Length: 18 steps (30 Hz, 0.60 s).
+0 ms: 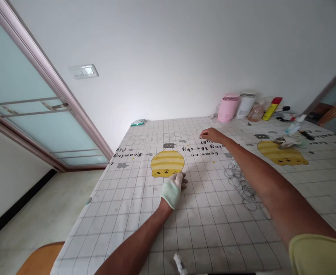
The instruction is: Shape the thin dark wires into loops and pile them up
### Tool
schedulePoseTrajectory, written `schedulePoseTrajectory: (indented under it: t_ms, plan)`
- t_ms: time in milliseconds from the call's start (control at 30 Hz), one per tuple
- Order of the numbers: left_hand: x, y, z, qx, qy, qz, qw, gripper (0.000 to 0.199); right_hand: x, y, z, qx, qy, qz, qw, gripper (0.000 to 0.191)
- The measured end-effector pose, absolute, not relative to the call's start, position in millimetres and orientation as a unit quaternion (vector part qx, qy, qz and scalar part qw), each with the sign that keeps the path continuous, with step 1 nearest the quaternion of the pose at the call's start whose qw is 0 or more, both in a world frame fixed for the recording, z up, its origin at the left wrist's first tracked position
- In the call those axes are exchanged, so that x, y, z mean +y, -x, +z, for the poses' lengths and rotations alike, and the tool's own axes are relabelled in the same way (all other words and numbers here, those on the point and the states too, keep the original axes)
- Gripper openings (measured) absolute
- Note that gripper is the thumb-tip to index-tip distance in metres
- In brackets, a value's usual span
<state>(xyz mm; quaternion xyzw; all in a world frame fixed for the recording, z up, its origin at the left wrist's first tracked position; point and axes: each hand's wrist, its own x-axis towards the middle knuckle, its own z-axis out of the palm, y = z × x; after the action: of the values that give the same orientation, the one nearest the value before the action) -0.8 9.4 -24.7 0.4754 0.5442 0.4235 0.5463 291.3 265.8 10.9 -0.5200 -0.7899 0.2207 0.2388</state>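
Note:
My left hand (174, 187), in a pale glove with a mint cuff, rests low over the tablecloth at the printed yellow bear. Its fingers are curled together; anything between them is too small to make out. My bare right hand (213, 135) reaches farther back, fingertips pinched at the end of a faint, curly thin wire (168, 136) that lies in loops along the table's far side. Under my right forearm spreads a tangle of dark thin wire (244, 187). A small whitish object (180, 262) lies at the near edge.
Along the wall stand a pink cylinder-shaped device (228, 109), a white one (245, 105), an amber bottle (256, 111) and a yellow can with red cap (271, 109). A crumpled glove (291, 141) and clear bottle (296, 124) lie right. A green packet (138, 122) sits at the back left corner.

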Motion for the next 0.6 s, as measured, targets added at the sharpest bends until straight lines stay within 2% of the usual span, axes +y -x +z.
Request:
schedulePoseTrajectory:
  t_ms: [300,600]
  plan:
    - [7.4,1.7,-29.0,0.569,-0.548,0.362,0.495,0.044,354.3,-294.6,-23.5,-0.796,0.534,0.191,0.212,0.016]
    - [5.8,-3.1,-28.7,0.596,-0.572,0.329,0.458,0.043,367.5,-286.9,-37.1,-0.809,0.536,0.135,0.200,0.017]
